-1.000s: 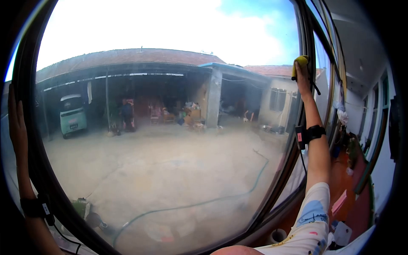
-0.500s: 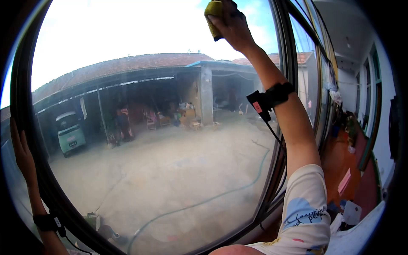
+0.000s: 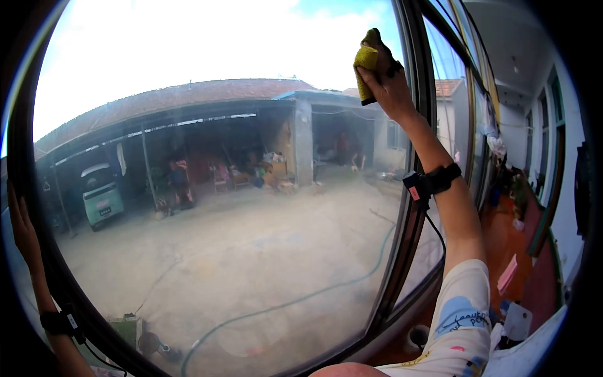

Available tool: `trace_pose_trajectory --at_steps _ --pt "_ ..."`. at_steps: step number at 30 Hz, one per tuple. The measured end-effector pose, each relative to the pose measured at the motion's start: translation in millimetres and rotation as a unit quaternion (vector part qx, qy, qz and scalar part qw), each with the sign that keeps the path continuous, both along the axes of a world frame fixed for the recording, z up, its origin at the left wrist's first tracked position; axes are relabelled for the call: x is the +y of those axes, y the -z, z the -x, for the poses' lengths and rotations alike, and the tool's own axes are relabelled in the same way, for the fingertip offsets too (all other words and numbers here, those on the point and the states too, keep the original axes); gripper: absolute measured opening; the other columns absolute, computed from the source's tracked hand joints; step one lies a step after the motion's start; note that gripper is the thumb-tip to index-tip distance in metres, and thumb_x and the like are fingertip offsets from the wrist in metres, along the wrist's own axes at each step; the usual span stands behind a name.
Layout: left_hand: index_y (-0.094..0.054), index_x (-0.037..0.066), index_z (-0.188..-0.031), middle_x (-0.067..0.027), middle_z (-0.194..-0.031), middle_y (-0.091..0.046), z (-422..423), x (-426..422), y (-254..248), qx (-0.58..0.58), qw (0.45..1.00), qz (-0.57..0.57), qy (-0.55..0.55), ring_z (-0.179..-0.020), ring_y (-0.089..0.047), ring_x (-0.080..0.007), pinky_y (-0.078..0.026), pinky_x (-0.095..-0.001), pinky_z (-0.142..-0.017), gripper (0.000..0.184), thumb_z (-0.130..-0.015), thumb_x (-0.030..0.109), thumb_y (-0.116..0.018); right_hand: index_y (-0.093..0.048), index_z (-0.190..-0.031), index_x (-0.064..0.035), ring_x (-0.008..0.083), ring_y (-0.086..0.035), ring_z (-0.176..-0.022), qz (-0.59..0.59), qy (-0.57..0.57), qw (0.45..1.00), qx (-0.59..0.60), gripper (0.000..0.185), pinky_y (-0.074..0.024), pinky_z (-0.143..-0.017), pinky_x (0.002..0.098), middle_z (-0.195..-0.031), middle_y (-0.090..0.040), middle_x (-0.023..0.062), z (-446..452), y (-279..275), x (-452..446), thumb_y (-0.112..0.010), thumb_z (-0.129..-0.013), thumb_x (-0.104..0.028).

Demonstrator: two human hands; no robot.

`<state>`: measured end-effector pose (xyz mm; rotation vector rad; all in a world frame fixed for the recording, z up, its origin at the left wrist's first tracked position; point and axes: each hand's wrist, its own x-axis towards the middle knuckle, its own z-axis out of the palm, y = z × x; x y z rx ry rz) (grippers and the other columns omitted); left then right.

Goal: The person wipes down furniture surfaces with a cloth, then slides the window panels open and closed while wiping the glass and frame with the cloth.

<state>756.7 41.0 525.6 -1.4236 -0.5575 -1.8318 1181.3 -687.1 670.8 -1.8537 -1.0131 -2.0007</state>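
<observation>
My right hand (image 3: 391, 91) is raised at the upper right of the window glass (image 3: 251, 245). Its fingers are closed around a folded yellow cleaning cloth (image 3: 366, 58) with a dark edge, which lies against the pane near the right side of the frame. At the far left, my left hand (image 3: 24, 232) rests along the dark window frame (image 3: 47, 251), fingers stretched out and holding nothing. Part of that hand fades into the dark edge of the view. Each forearm wears a black strap with a small device and a cable.
Through the hazy pane show a courtyard, a pale green vehicle (image 3: 102, 196), a long hose (image 3: 282, 306) and a tiled-roof shed. Indoors on the right, a corridor with a reddish floor (image 3: 496, 242) holds a pink object (image 3: 507, 274) and plants along the wall.
My right hand has moved right and down across the pane with the yellow cleaning cloth in it. My left hand stays at the frame; the view has shifted slightly.
</observation>
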Motion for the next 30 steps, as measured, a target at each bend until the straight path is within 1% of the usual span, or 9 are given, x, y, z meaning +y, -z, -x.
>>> trace_pose_trajectory --at_steps 2,4,12,14,18,20,22,24,30 --pt "-0.026 0.022 -0.150 -0.0006 -0.153 -0.033 3.3 -3.4 1.1 0.000 1.000 0.002 -0.010 -0.139 -0.033 -0.0202 -0.030 -0.0330 -0.114 0.048 -0.104 0.027 -0.036 -0.031 -0.145 -0.0100 0.0310 -0.052 -0.123 -0.026 -0.030 0.999 0.010 0.071 -0.0412 -0.102 0.0454 -0.138 -0.046 0.0166 -19.0 -33.1 -13.4 -0.035 -0.096 -0.061" --pt "-0.026 0.022 -0.150 -0.0004 -0.152 -0.033 6.0 -9.1 3.9 -0.001 1.000 0.004 -0.023 -0.139 -0.033 -0.0197 -0.031 -0.0327 -0.114 0.048 -0.104 0.027 -0.036 -0.029 -0.145 -0.0107 0.0312 -0.052 -0.123 -0.056 0.009 0.998 0.011 0.072 -0.0477 -0.097 0.0460 -0.138 -0.045 0.0166 -36.7 -62.3 -21.9 -0.033 -0.096 -0.062" --pt "-0.029 0.022 -0.150 0.0010 -0.151 -0.036 1.2 -52.2 3.6 -0.027 0.998 0.030 -0.039 -0.138 -0.037 -0.0199 -0.033 -0.0330 -0.113 0.046 -0.104 0.026 -0.036 -0.033 -0.143 -0.0054 0.0383 -0.051 -0.122 -0.216 -0.063 0.969 0.105 0.094 -0.0430 -0.100 0.0436 -0.135 -0.045 0.0254 -70.1 -154.5 -42.1 -0.037 -0.084 -0.078" --pt "-0.028 0.024 -0.150 0.0011 -0.151 -0.037 -0.2 -52.4 4.5 -0.022 0.999 0.025 -0.038 -0.137 -0.037 -0.0198 -0.033 -0.0338 -0.113 0.046 -0.104 0.026 -0.036 -0.019 -0.152 -0.0097 0.0265 -0.036 -0.136 -0.234 -0.122 0.941 0.213 0.105 -0.0282 -0.111 0.0424 -0.148 -0.034 0.0177 -84.7 -185.8 -44.7 -0.048 -0.079 -0.079" --pt "-0.031 0.023 -0.149 0.0005 -0.149 -0.040 -1.1 -46.7 5.6 -0.028 0.997 0.030 -0.060 -0.136 -0.040 -0.0206 -0.036 -0.0337 -0.111 0.046 -0.103 0.028 -0.038 -0.035 -0.146 -0.0106 0.0245 -0.037 -0.135 -0.220 -0.190 0.943 0.164 0.084 -0.0248 -0.112 0.0426 -0.144 -0.041 0.0157 -37.8 -213.4 22.7 -0.047 -0.087 -0.068" --pt "-0.032 0.023 -0.148 0.0003 -0.149 -0.041 -3.5 -47.6 3.2 -0.035 0.996 0.037 -0.079 -0.135 -0.041 -0.0209 -0.038 -0.0333 -0.110 0.046 -0.103 0.028 -0.039 -0.056 -0.092 -0.0088 0.0180 -0.059 -0.072 -0.076 -0.172 0.975 0.116 0.033 -0.0440 -0.075 0.0378 -0.076 -0.062 0.0053 1.3 -239.0 59.6 -0.045 -0.099 -0.039" --pt "-0.033 0.023 -0.148 0.0002 -0.147 -0.042 -7.1 -60.4 1.7 -0.034 0.998 0.028 -0.034 -0.133 -0.044 -0.0220 -0.041 -0.0329 -0.108 0.046 -0.103 0.027 -0.040 -0.048 -0.078 -0.0110 0.0095 -0.049 -0.061 -0.073 -0.231 0.969 0.046 0.031 -0.0429 -0.063 0.0309 -0.066 -0.051 0.0005 58.1 -218.8 122.6 -0.047 -0.100 -0.032" --pt "-0.034 0.023 -0.147 -0.0013 -0.145 -0.046 -12.4 -72.1 0.4 -0.045 0.999 0.013 -0.009 -0.129 -0.048 -0.0221 -0.046 -0.0325 -0.102 0.046 -0.102 0.026 -0.042 -0.053 -0.064 -0.0096 0.0118 -0.053 -0.062 -0.068 -0.216 0.972 0.061 0.043 -0.0441 -0.064 0.0330 -0.064 -0.055 0.0010 86.1 -220.1 163.7 -0.047 -0.100 -0.033" --pt "-0.039 0.013 -0.144 -0.0077 -0.141 -0.049 -25.4 -115.2 -5.5 -0.057 0.998 0.013 0.023 -0.126 -0.052 -0.0261 -0.051 -0.0346 -0.096 0.047 -0.100 0.026 -0.048 -0.054 -0.063 -0.0088 0.0137 -0.053 -0.056 -0.008 -0.213 0.977 -0.013 0.042 -0.0446 -0.064 0.0345 -0.056 -0.054 0.0015 165.7 -207.5 271.3 -0.044 -0.100 -0.028"
